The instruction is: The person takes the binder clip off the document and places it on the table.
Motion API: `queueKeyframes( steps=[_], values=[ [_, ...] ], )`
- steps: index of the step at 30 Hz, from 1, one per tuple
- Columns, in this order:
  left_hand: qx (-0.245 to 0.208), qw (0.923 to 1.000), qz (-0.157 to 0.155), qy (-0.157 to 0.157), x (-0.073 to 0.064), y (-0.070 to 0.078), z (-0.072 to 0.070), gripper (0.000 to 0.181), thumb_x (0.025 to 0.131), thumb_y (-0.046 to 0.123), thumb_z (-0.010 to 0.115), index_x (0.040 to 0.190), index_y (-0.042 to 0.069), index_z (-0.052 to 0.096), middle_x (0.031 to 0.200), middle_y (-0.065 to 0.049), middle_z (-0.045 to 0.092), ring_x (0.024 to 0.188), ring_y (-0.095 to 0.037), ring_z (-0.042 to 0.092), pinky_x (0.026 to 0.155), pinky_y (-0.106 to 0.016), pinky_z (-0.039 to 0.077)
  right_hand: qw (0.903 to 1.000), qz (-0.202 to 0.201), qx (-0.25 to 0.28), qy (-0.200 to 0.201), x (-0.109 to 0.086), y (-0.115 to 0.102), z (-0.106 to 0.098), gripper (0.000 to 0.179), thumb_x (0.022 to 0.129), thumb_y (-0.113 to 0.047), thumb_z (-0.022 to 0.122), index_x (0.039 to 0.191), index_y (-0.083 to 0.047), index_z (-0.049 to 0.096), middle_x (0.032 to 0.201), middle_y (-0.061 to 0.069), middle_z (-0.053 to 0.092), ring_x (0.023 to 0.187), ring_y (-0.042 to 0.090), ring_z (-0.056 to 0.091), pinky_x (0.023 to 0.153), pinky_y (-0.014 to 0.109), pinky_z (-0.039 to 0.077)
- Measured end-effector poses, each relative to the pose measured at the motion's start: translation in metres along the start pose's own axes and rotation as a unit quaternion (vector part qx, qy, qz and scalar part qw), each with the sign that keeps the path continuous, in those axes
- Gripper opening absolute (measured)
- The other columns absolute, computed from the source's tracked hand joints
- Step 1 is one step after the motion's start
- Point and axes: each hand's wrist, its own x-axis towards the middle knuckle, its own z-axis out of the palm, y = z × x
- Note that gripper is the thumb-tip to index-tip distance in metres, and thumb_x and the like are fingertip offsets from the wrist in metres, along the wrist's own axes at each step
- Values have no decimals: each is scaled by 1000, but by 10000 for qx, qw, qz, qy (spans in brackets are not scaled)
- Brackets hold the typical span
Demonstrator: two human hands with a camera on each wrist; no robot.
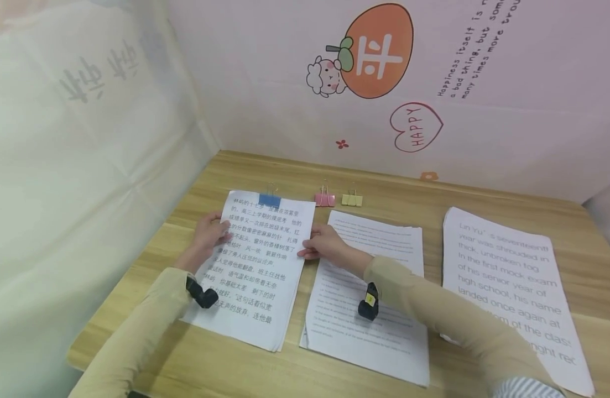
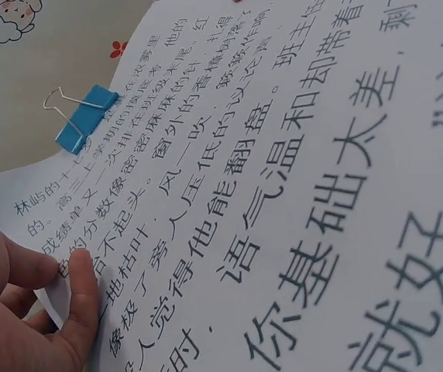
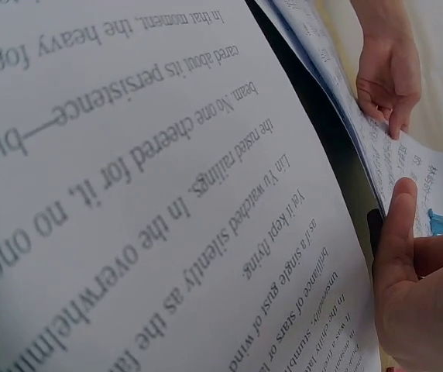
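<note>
A stack of paper printed with Chinese text [image 1: 257,265] stands at the left of the table, its upper end raised slightly. A blue binder clip [image 2: 87,118] sits at its top edge, wire handles sticking up. My left hand [image 1: 207,241] pinches the stack's left edge; in the left wrist view, fingertips lie over the printed face. On the opposite edge, my right hand [image 1: 332,249] pinches the paper, with the thumb on top in the right wrist view. Under my right forearm lies a stack with small English print [image 1: 364,331].
A pink binder clip [image 1: 325,199] and a yellow binder clip [image 1: 352,200] stand behind the papers. Another stack with large English print [image 1: 504,265] lies at the right. A printed cloth [image 1: 285,110] hangs along the table's back edge, and pale fabric [image 1: 85,193] borders the left.
</note>
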Motion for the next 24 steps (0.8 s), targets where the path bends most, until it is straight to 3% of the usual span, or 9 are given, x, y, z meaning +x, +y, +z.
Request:
queueKeyframes(
  steps=[5,10,13,17,21,24],
  values=[
    [-28,10000,-42,-80,5,1,-2,41,96,9,49,135,-5,41,107,-12,51,73,-8,56,66,-15,54,9998,-157,-94,65,1,4,1,37,94,2,48,131,-1,49,110,23,65,69,12,69,67,25,58],
    [129,9997,-181,-117,12,11,-4,46,96,17,52,137,-1,40,112,-13,54,76,-9,57,67,-15,54,9994,-273,-190,117,0,6,1,35,94,3,47,129,0,50,112,23,64,72,13,70,67,24,58],
    [452,9989,83,-34,16,26,-4,46,97,21,52,136,0,41,122,-18,53,82,-10,57,72,-17,54,9991,-325,-216,141,-2,6,2,35,94,3,47,129,1,50,112,24,64,72,13,70,67,24,58],
    [934,9931,705,80,22,51,-4,43,96,21,52,131,-3,45,125,-22,52,91,-18,57,79,-22,56,9991,-331,-198,145,-3,6,2,37,94,3,48,130,-1,50,110,24,65,71,14,70,68,26,58],
    [1271,9843,1220,-77,29,71,5,39,96,18,53,127,-6,48,120,-23,53,102,-27,57,83,-28,56,9990,-314,-242,202,-2,8,0,37,93,2,49,130,-3,50,107,23,66,70,14,70,68,27,58],
    [1272,9831,1275,-335,35,82,18,40,97,17,53,128,-6,48,123,-23,53,113,-34,54,88,-31,55,9989,-310,-266,210,-3,9,0,38,93,1,50,131,-3,50,106,23,67,70,14,70,68,27,58]
  ],
)
